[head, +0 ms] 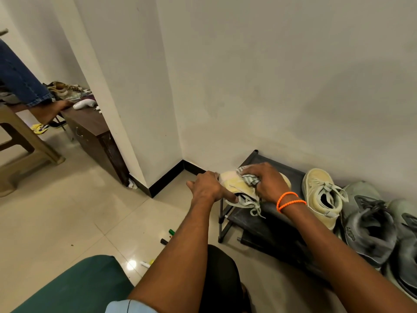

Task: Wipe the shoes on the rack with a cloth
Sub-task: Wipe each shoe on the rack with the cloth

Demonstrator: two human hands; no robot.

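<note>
A pale yellow sneaker lies tipped on its side at the left end of the black shoe rack. My left hand grips its heel end, thumb hooked into the opening. My right hand, orange bands on its wrist, holds a bunched striped cloth pressed against the shoe's upper. The matching yellow sneaker stands upright to the right. Beside it sits a grey sneaker, with another grey shoe at the frame's right edge.
The rack stands against a white wall near a corner with black skirting. Small markers lie on the tiled floor by the rack's left leg. A dark wooden cabinet, a plastic stool and another person's foot are far left.
</note>
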